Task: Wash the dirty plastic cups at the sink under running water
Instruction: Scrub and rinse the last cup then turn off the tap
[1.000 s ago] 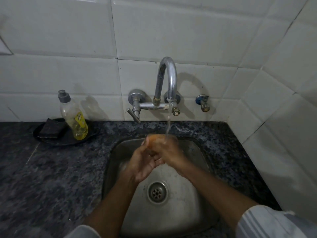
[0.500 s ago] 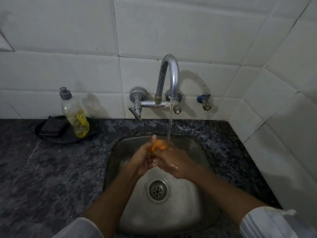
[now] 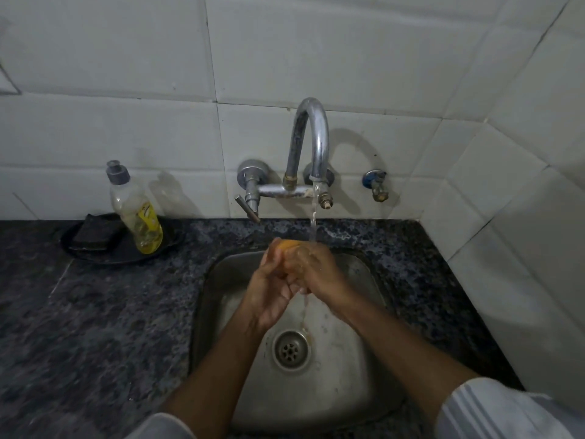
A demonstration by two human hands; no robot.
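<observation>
Orange cup (image 3: 286,248) — speckled black-grey counter (image 3: 104,318), white tiles (image 3: 126,52), yellow soap bottle (image 3: 139,213) — grey cap

Home kitchen, steel sink (image 3: 373,388), wall tap (image 3: 311,137), dish soap bottle (image 3: 139,213), white tiles (image 3: 104,45)
</observation>
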